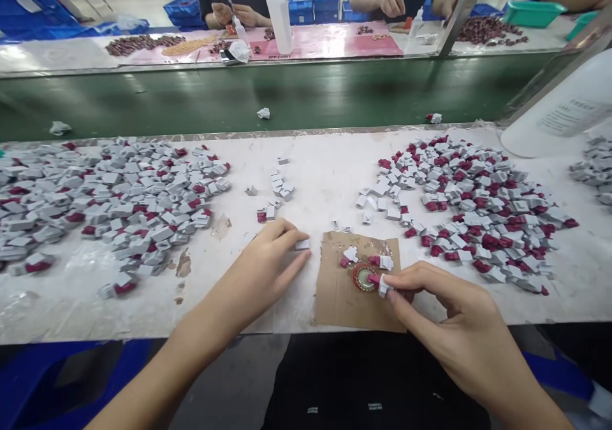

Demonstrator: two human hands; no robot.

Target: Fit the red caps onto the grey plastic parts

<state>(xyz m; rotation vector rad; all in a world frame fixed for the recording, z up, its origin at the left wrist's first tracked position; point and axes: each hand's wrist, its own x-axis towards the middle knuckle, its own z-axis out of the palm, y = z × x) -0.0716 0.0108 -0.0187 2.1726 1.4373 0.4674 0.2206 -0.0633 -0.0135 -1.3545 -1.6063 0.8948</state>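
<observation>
Right hand (452, 312), maroon-grey piece (383, 286) between thumb and forefinger, over cap (356, 276).

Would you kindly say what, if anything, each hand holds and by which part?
The right hand pinches a piece by its pale end. The left hand straddles a block; whether it grips is unclear.

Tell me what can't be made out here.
All in the head view:
Grey piece at the left hand: partly hidden by the fingers.
Bottle cap: partly hidden by the maroon-and-grey piece in the right hand.
Large white bottle: cut off by the right edge; print too blurred to read.
</observation>
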